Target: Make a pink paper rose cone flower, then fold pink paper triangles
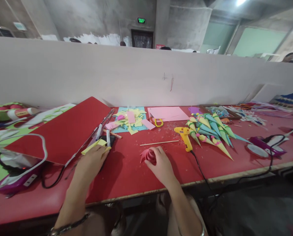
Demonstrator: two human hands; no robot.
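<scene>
My right hand (pixel 162 165) is closed around a pink rolled paper flower (pixel 150 155), which rests at the middle of the red table (pixel 134 183). My left hand (pixel 93 162) grips a folded piece of yellow paper (pixel 94 146), its fingertips partly hidden. Beneath that hand lies a dark flat object (pixel 111 144), with a white marker (pixel 108 137) on top. Just beyond the flower is a thin wooden stick (pixel 159 143). A yellow hot glue gun (pixel 185 137) stands to the right of my right hand.
Several paper cones (pixel 216 129) are piled at the right. Yellow scraps (pixel 133 116), yellow-handled scissors (pixel 158 123) and pink paper (pixel 168 113) lie at the back. Red board (pixel 63 134) leans at the left, near a purple power strip (pixel 21 178). The glue gun's cord (pixel 201 170) crosses the front edge.
</scene>
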